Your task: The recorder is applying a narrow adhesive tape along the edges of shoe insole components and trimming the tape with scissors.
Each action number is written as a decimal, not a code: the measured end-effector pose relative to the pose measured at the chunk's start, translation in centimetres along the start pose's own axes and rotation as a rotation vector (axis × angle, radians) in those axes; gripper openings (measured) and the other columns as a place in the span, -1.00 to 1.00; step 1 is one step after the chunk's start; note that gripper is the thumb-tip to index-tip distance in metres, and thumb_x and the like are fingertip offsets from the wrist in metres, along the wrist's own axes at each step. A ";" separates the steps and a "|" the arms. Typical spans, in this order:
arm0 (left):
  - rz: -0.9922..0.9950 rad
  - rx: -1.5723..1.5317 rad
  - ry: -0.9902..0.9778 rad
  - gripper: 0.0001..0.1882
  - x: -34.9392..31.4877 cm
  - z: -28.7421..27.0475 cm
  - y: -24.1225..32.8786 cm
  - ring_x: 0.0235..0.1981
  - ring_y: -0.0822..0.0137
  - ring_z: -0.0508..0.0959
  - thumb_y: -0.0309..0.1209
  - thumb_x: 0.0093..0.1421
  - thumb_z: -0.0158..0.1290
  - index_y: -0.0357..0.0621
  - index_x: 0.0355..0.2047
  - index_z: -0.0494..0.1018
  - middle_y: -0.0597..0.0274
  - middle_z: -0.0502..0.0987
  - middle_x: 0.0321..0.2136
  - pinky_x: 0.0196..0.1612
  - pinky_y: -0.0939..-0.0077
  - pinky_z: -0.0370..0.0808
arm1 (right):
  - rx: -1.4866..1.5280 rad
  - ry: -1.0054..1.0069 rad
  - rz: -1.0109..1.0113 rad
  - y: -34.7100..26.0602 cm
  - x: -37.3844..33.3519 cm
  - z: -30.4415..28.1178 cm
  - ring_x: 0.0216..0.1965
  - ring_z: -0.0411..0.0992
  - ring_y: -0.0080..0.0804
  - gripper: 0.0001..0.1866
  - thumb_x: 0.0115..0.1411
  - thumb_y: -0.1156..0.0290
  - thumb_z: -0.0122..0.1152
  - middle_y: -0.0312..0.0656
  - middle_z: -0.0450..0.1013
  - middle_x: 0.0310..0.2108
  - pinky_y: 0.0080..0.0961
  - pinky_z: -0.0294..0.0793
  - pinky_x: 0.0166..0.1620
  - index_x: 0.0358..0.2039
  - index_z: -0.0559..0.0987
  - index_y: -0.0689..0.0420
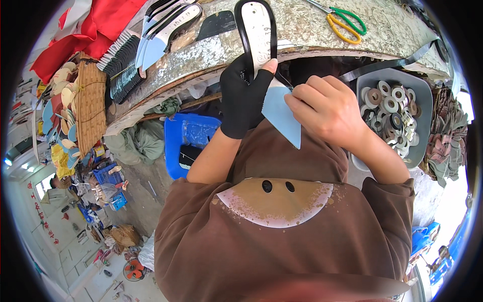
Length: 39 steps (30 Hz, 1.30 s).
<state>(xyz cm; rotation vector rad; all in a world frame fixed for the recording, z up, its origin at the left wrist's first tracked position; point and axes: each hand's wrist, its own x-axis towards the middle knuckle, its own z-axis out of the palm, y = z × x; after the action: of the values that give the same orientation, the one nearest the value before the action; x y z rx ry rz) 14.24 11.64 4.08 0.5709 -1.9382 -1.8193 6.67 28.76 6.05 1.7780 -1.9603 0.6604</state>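
Observation:
A shoe insole [260,35] is held upright at the table's edge, its white, marked face toward me. Black edging runs round its upper part, and its lower part is bare light blue board [283,116] ending in a slanted point. My left hand [240,98], in a black glove with the thumb tip bare, is closed round its middle, thumb on the face. At the right edge of the blue part, my bare right hand [324,108] is closed in a pinch. A thin black edging strip [283,79] leads from the insole to its fingers, which partly hide it.
Scissors [347,25] with green and yellow handles lie on the worn table [307,30]. Stacked insoles [166,32] stand at the far left. A grey tub [425,121] of tape rolls sits at the right, a black band [392,63] above it. A blue bin [173,146] is left of me.

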 end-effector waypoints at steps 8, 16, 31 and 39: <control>0.119 0.167 0.004 -0.81 -0.3 -0.6 -0.3 -0.50 0.52 0.48 -0.39 0.15 0.23 -0.29 -0.35 0.58 0.23 0.58 -0.50 -0.40 0.55 0.40 | 0.142 -0.231 -0.014 -0.5 -0.5 -0.4 -0.42 0.32 -0.43 -0.80 -0.15 0.42 0.19 -0.33 0.28 -0.48 -0.52 0.29 -0.40 -0.43 0.55 0.15; 0.177 0.064 0.060 -0.83 -0.6 -0.8 -0.6 -0.41 0.51 0.53 -0.45 0.15 0.22 -0.28 -0.28 0.55 0.23 0.61 -0.44 -0.30 0.56 0.45 | 0.376 0.017 0.411 1.0 0.2 -1.3 -0.34 0.43 -0.20 -0.81 0.09 0.38 0.26 -0.19 0.43 -0.40 -0.33 0.41 -0.21 -0.28 0.62 0.15; 0.551 0.114 -0.339 -0.69 -1.1 -2.1 -1.2 -0.29 0.30 0.60 -0.65 0.07 0.24 -0.17 -0.15 0.51 0.09 0.58 -0.29 -0.21 0.55 0.55 | 1.314 -0.435 0.924 3.1 0.0 0.4 -0.33 0.32 -0.61 -0.85 0.31 0.42 0.12 -0.28 0.35 -0.38 -0.60 0.37 -0.24 -0.28 0.50 0.26; 0.977 0.224 -0.099 -0.71 -1.4 -2.7 -0.4 -0.45 0.20 0.67 -0.65 -0.03 0.28 -0.26 -0.25 0.54 -0.09 0.64 -0.40 -0.41 0.49 0.61 | 1.267 0.144 0.845 0.2 -0.7 0.9 -0.53 0.30 -0.78 -0.83 0.23 0.46 0.26 -0.41 0.49 -0.51 -0.72 0.27 -0.46 -0.19 0.65 0.22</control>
<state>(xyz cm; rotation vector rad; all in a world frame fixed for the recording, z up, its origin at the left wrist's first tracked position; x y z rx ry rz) 16.90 10.13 3.76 -0.3856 -1.9582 -1.0202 6.57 28.80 4.94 1.1170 -2.2917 2.6429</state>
